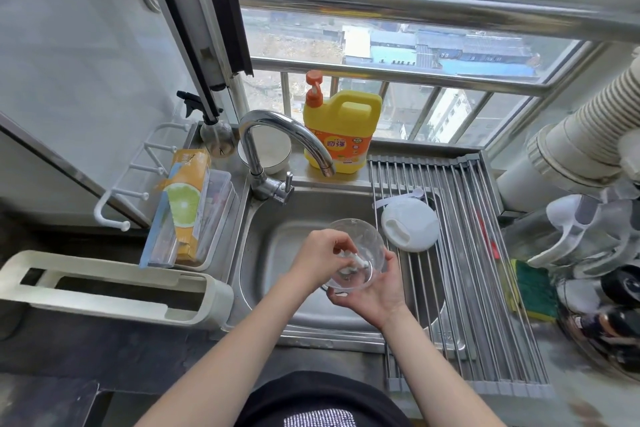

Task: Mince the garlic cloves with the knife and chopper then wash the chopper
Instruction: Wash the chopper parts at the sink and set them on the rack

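Note:
Over the steel sink [277, 253] I hold the chopper's clear bowl [367, 246] tilted toward me. My right hand [377, 291] cups the bowl from below, fingers curled round its base. My left hand [322, 260] reaches into the bowl and pinches the white blade piece [353, 263] inside it. The chopper's white round lid [410, 226] lies on the roll-up drying rack [460, 253] to the right of the bowl. No knife or garlic is in view.
A curved faucet [294, 139] stands behind the sink with no water running. A yellow dish soap bottle [341, 132] sits on the window ledge. A green sponge [535, 288] lies right of the rack. A lime-printed box [185, 204] and white holder [114, 288] stand left.

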Tool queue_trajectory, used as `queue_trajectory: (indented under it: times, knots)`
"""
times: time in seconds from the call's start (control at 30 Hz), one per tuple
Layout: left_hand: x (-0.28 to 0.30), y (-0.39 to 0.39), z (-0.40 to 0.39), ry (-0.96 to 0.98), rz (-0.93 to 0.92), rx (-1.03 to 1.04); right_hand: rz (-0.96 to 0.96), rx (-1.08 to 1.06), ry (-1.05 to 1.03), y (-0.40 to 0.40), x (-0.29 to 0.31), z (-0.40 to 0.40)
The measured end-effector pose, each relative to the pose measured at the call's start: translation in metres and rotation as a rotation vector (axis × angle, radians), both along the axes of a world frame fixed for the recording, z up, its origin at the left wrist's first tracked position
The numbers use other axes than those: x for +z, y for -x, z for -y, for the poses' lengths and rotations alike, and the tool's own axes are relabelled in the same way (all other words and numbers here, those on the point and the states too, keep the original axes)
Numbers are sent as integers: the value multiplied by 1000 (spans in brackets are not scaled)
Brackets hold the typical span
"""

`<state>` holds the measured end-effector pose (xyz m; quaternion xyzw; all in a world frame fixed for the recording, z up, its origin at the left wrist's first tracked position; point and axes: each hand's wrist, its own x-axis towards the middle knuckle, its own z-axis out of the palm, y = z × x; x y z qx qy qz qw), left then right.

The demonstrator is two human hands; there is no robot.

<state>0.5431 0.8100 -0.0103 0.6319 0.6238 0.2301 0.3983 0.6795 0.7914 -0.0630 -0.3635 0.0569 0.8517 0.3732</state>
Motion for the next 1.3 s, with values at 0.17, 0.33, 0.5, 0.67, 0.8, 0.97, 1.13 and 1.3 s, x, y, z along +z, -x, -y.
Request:
queue_trajectory:
  times: [0.17, 0.33, 0.5, 0.67, 0.8, 0.97, 1.13, 1.3]
  knots:
    - [3, 3, -3, -15, -10, -50, 3, 19, -50, 1, -1, 0]
    - [6, 5, -5, -31, -38, -76, -1, 14, -45, 3, -1, -2]
    - [4, 4, -5, -17, -47, -81, 14, 0, -47, 1, -2, -2]
    - [4, -1, -2, -6, -75, -89, -1, -13, -31, 2, -2, 1]
    - [4, 1, -3, 6, -74, -88, -13, -46, 17, 4, -6, 1]
    - [8, 6, -4, -14, -36, -20, 10, 12, -24, 2, -1, -8]
    - [7, 2, -4, -59, -28, 24, 21, 17, -34, -1, 1, -9]
    - [7, -3, 0, -7, -30, -38, 23, 8, -5, -3, -1, -5]
